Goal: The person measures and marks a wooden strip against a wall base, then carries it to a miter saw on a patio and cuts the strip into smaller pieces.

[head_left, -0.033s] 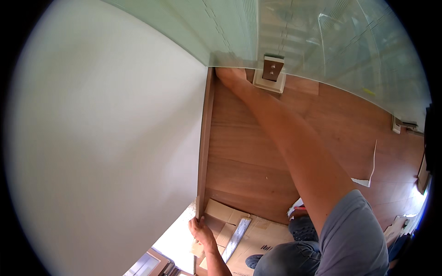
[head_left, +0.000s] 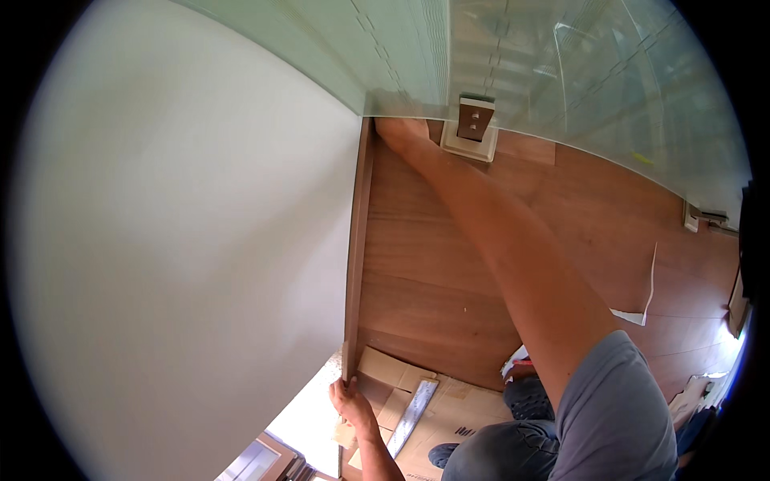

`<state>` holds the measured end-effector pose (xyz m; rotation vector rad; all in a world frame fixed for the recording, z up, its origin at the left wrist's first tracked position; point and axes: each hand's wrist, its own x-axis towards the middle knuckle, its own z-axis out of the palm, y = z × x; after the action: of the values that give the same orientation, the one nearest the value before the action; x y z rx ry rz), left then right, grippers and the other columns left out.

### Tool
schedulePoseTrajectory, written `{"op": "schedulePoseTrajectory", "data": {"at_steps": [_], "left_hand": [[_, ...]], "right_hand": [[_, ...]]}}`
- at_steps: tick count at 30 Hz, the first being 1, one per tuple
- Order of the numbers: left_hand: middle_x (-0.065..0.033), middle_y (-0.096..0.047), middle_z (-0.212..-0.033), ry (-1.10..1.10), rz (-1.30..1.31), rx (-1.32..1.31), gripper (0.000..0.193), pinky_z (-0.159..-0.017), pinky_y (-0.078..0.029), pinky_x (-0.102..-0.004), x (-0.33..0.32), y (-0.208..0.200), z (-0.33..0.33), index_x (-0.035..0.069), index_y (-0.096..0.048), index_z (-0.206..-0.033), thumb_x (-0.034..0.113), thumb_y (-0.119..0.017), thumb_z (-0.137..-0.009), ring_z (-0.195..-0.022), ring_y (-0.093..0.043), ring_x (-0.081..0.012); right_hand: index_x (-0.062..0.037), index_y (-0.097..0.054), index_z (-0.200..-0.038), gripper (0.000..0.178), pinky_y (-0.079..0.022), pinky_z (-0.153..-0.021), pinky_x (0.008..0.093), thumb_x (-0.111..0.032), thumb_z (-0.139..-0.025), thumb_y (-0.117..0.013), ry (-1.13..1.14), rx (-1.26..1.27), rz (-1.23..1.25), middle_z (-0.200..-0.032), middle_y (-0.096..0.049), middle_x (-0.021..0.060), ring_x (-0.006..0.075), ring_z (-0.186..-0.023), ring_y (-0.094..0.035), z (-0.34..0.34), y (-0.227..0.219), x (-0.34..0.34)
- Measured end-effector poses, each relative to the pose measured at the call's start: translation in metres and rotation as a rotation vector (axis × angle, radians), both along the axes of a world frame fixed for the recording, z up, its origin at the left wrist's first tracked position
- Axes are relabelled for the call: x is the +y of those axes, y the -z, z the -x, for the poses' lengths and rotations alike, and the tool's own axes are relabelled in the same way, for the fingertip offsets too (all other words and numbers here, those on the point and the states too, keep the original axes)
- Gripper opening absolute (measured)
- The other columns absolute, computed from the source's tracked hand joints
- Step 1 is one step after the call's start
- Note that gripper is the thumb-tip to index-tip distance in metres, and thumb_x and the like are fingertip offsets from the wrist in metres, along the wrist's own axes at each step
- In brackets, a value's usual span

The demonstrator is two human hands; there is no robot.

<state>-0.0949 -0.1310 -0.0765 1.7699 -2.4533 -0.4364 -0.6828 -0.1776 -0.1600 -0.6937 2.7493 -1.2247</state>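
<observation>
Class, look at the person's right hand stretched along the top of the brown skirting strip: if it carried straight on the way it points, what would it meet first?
Probably the frosted glass panel: the right hand already reaches its lower edge, beside the metal bracket. Depth is unclear.

Counted: two hands, left (head_left: pixel 350 403) and right (head_left: pixel 401 133); one wooden skirting strip (head_left: pixel 358 240); one metal ruler (head_left: pixel 412 417); one glass-panel bracket (head_left: pixel 473 127); several flattened cardboard sheets (head_left: pixel 449 409).

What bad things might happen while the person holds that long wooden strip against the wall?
The left hand and right hand press only the ends of the wooden strip, so its middle might bow off the white wall. The right hand sits close to the glass panel and might bump it.
</observation>
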Motion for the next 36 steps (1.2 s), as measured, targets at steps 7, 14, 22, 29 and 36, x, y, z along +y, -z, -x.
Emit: {"op": "schedulePoseTrajectory", "data": {"at_steps": [7,14,22,29,36], "left_hand": [[-0.0151,-0.059,-0.091,0.004,-0.051,-0.025,0.015,-0.079,-0.047,-0.0447,-0.003,-0.001,-0.001,-0.002,-0.065,-0.097,0.002,-0.076,-0.087,-0.087,-0.058,-0.0364],[-0.0155,-0.058,-0.097,0.038,-0.051,-0.051,0.016,-0.082,-0.047,-0.0466,-0.004,0.0,-0.004,-0.002,-0.064,-0.103,0.002,-0.073,-0.09,-0.092,-0.058,-0.0377],[-0.0153,-0.058,-0.096,0.034,-0.015,-0.046,0.018,-0.082,-0.048,-0.046,-0.002,0.0,-0.002,-0.002,-0.065,-0.104,0.002,-0.074,-0.09,-0.091,-0.058,-0.037],[-0.0157,-0.058,-0.096,0.057,-0.002,-0.033,0.017,-0.082,-0.047,-0.0468,-0.001,0.001,0.004,-0.001,-0.065,-0.104,0.002,-0.074,-0.09,-0.091,-0.058,-0.0377],[-0.0161,-0.059,-0.099,0.017,-0.016,-0.071,0.015,-0.083,-0.047,-0.0474,-0.001,0.0,0.002,-0.001,-0.065,-0.102,0.004,-0.074,-0.091,-0.093,-0.059,-0.0391]], "right_hand": [[-0.0091,-0.065,-0.122,0.03,-0.048,-0.104,0.0552,-0.02,-0.102,-0.047,0.015,-0.038,-0.039,-0.131,-0.065,0.023,0.0461,-0.124,-0.058,0.0,-0.006,0.001],[-0.0082,-0.066,-0.119,0.027,-0.049,-0.1,0.0574,-0.019,-0.101,-0.048,0.057,-0.017,-0.035,-0.125,-0.068,0.0232,0.0474,-0.118,-0.061,-0.004,-0.008,-0.001],[-0.0076,-0.067,-0.116,0.027,-0.049,-0.1,0.0572,-0.02,-0.103,-0.047,0.0,0.024,-0.025,-0.121,-0.068,0.0242,0.0469,-0.115,-0.061,0.0,0.0,-0.003],[-0.006,-0.065,-0.119,0.028,-0.047,-0.103,0.0566,-0.02,-0.101,-0.049,0.008,0.034,-0.044,-0.124,-0.067,0.024,0.0472,-0.119,-0.06,0.005,0.002,0.002],[-0.0064,-0.068,-0.12,0.031,-0.048,-0.104,0.0561,-0.021,-0.101,-0.049,0.044,-0.089,0.01,-0.131,-0.065,0.0231,0.0471,-0.123,-0.058,0.0,-0.01,0.001]]}}
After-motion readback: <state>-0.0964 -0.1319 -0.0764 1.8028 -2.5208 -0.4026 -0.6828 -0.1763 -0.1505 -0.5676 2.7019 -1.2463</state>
